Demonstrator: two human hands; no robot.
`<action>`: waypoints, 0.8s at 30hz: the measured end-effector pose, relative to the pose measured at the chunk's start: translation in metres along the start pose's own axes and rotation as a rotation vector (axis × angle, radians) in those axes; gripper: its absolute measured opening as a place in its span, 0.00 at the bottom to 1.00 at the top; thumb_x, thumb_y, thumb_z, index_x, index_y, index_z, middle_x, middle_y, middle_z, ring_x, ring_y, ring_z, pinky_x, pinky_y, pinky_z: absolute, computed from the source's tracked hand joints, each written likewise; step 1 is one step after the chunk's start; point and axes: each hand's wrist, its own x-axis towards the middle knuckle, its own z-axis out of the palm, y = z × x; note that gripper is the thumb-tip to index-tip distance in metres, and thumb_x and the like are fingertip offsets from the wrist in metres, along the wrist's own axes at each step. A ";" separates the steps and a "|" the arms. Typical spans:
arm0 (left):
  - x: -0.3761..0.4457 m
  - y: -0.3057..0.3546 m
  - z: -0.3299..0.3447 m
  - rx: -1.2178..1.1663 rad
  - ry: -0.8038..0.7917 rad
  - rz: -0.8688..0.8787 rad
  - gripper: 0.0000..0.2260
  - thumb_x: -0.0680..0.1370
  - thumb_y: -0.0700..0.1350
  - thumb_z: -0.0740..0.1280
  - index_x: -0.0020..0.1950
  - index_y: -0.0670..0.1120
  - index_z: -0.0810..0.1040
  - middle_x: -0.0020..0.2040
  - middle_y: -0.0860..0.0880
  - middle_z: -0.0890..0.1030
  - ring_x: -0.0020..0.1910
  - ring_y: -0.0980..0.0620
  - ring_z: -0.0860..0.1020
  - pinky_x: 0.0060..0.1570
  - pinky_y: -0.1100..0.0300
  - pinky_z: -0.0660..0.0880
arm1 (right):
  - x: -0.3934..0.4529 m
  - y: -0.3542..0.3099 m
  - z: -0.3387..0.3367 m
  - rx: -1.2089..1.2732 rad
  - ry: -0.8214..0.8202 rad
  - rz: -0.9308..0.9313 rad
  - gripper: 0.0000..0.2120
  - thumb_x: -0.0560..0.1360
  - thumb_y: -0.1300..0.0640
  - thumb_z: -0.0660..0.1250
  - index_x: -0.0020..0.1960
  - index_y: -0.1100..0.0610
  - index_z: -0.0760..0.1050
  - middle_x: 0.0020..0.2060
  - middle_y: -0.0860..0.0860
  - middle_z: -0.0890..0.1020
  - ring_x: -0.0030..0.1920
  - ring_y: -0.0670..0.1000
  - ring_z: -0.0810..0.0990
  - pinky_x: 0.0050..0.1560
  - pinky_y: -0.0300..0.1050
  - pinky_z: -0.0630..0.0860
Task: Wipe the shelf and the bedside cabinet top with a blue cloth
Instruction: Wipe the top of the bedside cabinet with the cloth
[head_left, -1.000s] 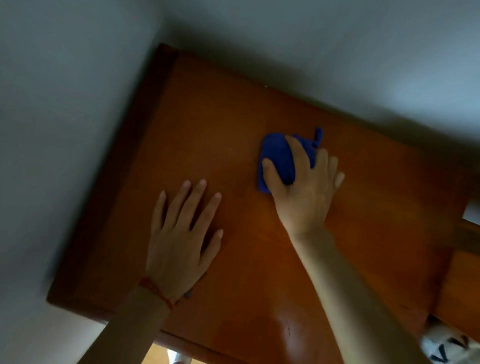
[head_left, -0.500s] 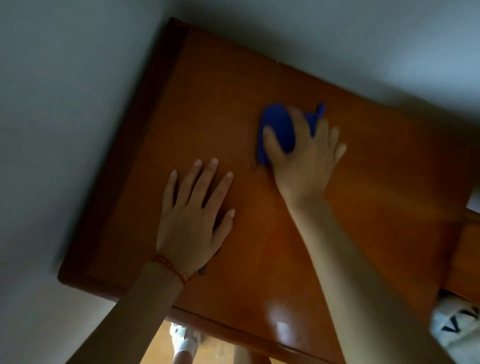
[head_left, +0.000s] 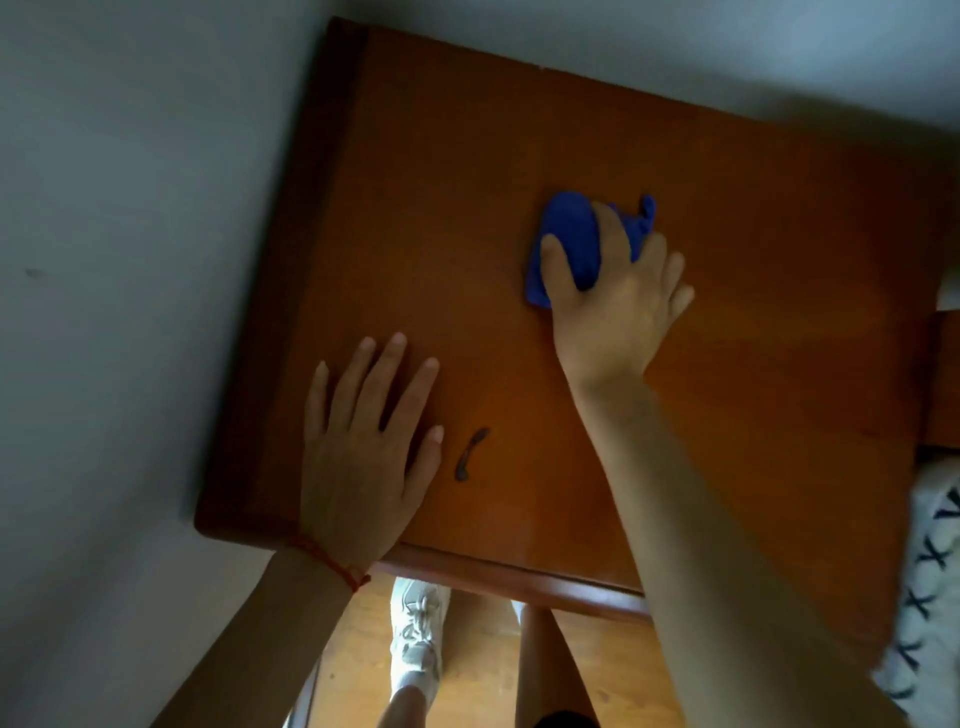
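The bedside cabinet top (head_left: 753, 389) is glossy brown wood set into a corner of pale walls. A bunched blue cloth (head_left: 569, 244) lies on its middle. My right hand (head_left: 618, 306) presses down on the cloth with spread fingers, and a fold of cloth bulges up between thumb and forefinger. My left hand (head_left: 363, 447) rests flat on the wood near the front left, fingers straight, with a red string round the wrist. The shelf is not in view.
A small dark curved mark (head_left: 470, 454) lies on the wood just right of my left hand. Pale walls (head_left: 130, 260) close off the left and back. Below the front edge are a wooden floor, my legs and a white shoe (head_left: 415, 639). White patterned fabric (head_left: 930, 587) borders the right.
The view has tilted down, so the cabinet's front edge, floor and shoe now show. My left hand shifted left and uncovered the dark mark. The right hand still presses the cloth mid-top.
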 end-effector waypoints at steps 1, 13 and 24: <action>-0.004 -0.002 0.001 -0.001 -0.014 0.008 0.21 0.79 0.54 0.53 0.69 0.46 0.64 0.68 0.38 0.69 0.69 0.40 0.61 0.67 0.42 0.53 | -0.013 0.000 -0.002 0.006 0.007 0.016 0.25 0.72 0.39 0.59 0.61 0.54 0.73 0.47 0.58 0.78 0.46 0.58 0.74 0.46 0.46 0.58; -0.012 -0.007 0.004 -0.006 0.009 0.068 0.21 0.77 0.50 0.58 0.68 0.44 0.69 0.68 0.38 0.70 0.68 0.40 0.63 0.66 0.41 0.55 | -0.070 -0.007 -0.009 -0.014 0.036 0.036 0.24 0.72 0.39 0.59 0.59 0.56 0.75 0.45 0.60 0.79 0.43 0.59 0.75 0.43 0.49 0.66; -0.077 -0.027 -0.007 0.017 0.035 0.048 0.20 0.78 0.51 0.55 0.69 0.46 0.64 0.69 0.38 0.69 0.69 0.40 0.61 0.67 0.40 0.54 | -0.165 -0.002 -0.032 0.039 -0.017 -0.052 0.23 0.71 0.39 0.59 0.56 0.55 0.76 0.42 0.58 0.78 0.41 0.57 0.73 0.42 0.46 0.58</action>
